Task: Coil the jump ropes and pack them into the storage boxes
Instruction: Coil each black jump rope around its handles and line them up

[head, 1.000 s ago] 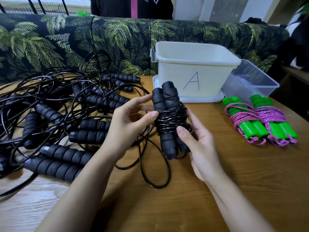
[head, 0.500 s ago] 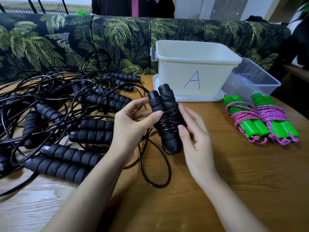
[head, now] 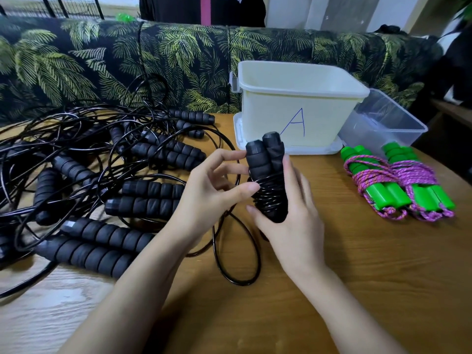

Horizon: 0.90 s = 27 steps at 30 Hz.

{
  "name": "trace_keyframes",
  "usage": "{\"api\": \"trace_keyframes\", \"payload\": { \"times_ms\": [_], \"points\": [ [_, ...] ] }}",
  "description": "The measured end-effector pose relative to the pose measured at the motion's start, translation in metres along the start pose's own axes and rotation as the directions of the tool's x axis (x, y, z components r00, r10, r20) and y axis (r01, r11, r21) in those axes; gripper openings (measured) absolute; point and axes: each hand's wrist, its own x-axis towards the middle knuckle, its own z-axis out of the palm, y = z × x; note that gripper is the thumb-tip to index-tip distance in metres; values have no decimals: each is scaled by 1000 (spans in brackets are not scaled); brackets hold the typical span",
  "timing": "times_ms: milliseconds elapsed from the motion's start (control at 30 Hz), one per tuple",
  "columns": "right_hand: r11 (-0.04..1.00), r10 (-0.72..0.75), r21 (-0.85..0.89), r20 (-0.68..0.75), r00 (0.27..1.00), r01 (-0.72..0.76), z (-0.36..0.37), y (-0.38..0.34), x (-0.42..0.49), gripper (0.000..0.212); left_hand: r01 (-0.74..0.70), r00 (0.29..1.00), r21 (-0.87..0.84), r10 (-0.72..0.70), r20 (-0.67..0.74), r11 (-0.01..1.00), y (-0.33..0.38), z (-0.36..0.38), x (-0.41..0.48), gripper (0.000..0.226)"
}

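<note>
A black jump rope bundle [head: 267, 162], two foam handles side by side with cord wound round their middle, stands upright above the table. My right hand [head: 291, 215] holds it from the right and below, fingers wrapped behind it. My left hand [head: 212, 198] pinches the wound cord with thumb and fingertips at the bundle's left side. A loose loop of the black cord [head: 237, 251] hangs down onto the table. The cream box marked "A" [head: 319, 116] stands just behind the bundle, with a clear box [head: 393, 123] to its right.
A tangled pile of black ropes and foam handles [head: 102, 180] covers the left of the wooden table [head: 383, 277]. Two coiled pink ropes with green handles [head: 398, 185] lie at the right. A leaf-print sofa [head: 127, 62] runs along the far edge.
The bundle has been turned more upright and lifted slightly toward the box. My right hand slid up along its right side, and my left thumb moved onto the wound cord.
</note>
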Motion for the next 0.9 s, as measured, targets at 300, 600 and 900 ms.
{"api": "trace_keyframes", "payload": {
  "times_ms": [300, 600, 900],
  "points": [
    [774, 29, 603, 271, 962, -194, -11, -5, 2, 81, 58, 993, -90, -49, 104, 994, -4, -14, 7, 84],
    [905, -111, 425, 203, 973, 15, -5, -3, -1, 59, 125, 991, -177, -133, -33, 976, -6, 3, 2, 59],
    [973, -67, 223, 51, 996, 54, -7, 11, 9, 69, -284, 955, 406, 294, 38, 869, -12, 14, -1, 99]
  ]
}}
